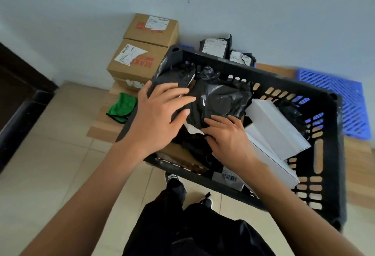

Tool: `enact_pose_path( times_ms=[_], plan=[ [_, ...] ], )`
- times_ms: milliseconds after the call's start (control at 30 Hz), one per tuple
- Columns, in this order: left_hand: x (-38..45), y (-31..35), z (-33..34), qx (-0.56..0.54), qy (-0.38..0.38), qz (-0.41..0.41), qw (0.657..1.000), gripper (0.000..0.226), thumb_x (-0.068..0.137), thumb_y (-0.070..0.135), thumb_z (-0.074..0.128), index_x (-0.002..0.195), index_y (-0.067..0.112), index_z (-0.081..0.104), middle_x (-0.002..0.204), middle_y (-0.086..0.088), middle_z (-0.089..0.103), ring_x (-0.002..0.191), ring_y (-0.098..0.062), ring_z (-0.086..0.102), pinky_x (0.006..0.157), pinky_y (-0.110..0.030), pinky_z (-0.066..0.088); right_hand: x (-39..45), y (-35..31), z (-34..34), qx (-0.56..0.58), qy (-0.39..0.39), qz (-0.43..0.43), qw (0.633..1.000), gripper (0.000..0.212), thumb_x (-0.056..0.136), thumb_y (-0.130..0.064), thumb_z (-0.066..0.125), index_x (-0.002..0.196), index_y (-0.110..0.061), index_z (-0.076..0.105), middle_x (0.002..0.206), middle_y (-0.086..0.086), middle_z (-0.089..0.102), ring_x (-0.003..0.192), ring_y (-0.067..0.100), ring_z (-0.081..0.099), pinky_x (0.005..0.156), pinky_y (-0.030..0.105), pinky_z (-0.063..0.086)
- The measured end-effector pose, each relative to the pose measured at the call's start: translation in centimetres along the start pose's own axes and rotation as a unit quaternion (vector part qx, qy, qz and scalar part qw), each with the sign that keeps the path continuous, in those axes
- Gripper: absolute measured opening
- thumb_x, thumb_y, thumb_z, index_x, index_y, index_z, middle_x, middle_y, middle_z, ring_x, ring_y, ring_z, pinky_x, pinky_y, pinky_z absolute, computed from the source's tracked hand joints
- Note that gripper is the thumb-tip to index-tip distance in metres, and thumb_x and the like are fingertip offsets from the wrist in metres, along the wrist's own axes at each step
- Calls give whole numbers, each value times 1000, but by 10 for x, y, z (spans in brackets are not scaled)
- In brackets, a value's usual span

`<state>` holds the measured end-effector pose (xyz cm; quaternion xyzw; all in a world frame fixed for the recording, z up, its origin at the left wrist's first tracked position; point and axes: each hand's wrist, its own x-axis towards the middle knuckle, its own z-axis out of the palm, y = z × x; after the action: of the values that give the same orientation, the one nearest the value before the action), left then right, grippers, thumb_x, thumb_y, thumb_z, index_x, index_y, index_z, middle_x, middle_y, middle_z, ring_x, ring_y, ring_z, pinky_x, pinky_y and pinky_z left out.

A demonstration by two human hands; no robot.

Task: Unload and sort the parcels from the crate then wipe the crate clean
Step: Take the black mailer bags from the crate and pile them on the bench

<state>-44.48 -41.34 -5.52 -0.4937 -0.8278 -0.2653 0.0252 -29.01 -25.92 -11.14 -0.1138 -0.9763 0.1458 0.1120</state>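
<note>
A black slotted plastic crate (328,154) stands in front of me, filled with parcels. On top lies a crumpled black plastic mailer (221,97). My left hand (160,113) rests on the mailer's left side with fingers spread and the thumb under its edge. My right hand (227,136) grips its near edge with curled fingers. Two white boxes (276,127) lie at the right inside the crate. A brown box (180,156) and a labelled grey parcel (229,178) lie lower, partly hidden. A green cloth (121,107) lies left of the crate.
Two stacked brown cartons (140,52) stand against the wall at the back left. Two black mailers (217,46) lean behind the crate. A blue plastic grid (341,97) lies at the right. Flattened cardboard (105,121) covers the tiled floor. My legs are below.
</note>
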Motion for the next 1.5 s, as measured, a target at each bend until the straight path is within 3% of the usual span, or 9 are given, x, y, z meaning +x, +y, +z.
enact_pose_path(
  times_ms=[200,400,500,633,867,1067,1233,1333,1500],
  plan=[
    [-15,7,1,-7,59,2,998,27,98,23,60,122,24,74,133,8,66,134,-18,52,116,-63,25,1,3,-21,155,58,12,986,16,87,6,68,95,-4,77,94,12,75,94,30,70,80,46,56],
    [-21,19,-1,-106,119,-3,987,33,101,16,59,133,12,66,135,3,64,132,-12,54,111,-46,42,3,1,-61,299,104,107,942,20,99,-2,62,110,-10,76,76,-14,67,64,0,59,60,10,38],
    [-24,27,-4,-157,122,-38,979,39,101,19,59,140,12,60,136,9,59,132,-3,51,111,-25,41,7,5,-83,346,125,136,920,21,103,-9,58,108,-21,75,80,-17,69,73,4,62,65,19,47],
    [-27,35,-8,-170,101,-55,979,49,99,21,66,146,15,53,140,12,55,135,3,46,111,-14,34,6,7,-110,421,156,136,883,27,104,-11,55,102,-30,74,89,-9,74,85,15,69,80,47,59],
    [-27,49,-15,-193,64,-70,977,67,92,20,74,152,22,46,146,12,52,140,-3,43,115,-24,37,1,17,-137,507,146,144,837,26,104,-14,53,97,-24,76,90,9,71,82,24,65,76,48,57],
    [-23,64,-18,-255,28,-65,964,62,95,23,72,152,25,46,141,11,59,134,-3,52,108,-37,50,-7,27,-147,581,144,192,777,35,108,-17,47,93,-21,79,87,5,74,81,25,64,71,35,53],
    [-20,84,-17,-344,-2,-70,936,50,92,28,70,140,32,55,122,24,69,115,2,64,88,-18,56,-14,32,-149,610,155,245,737,36,107,-26,49,115,2,70,117,33,68,99,42,63,98,70,43],
    [-19,85,-11,-383,-3,-88,920,49,93,21,71,140,23,58,124,14,71,116,-9,67,91,-28,58,-19,36,-148,605,163,272,730,37,109,-25,46,107,0,72,110,25,73,97,41,68,94,60,52],
    [-18,91,-7,-432,10,-112,895,43,94,6,69,132,25,63,116,12,75,109,-10,70,84,-25,59,-26,35,-150,606,192,287,717,34,110,-25,43,93,-14,70,79,-1,75,64,14,68,56,28,55]
  ],
)
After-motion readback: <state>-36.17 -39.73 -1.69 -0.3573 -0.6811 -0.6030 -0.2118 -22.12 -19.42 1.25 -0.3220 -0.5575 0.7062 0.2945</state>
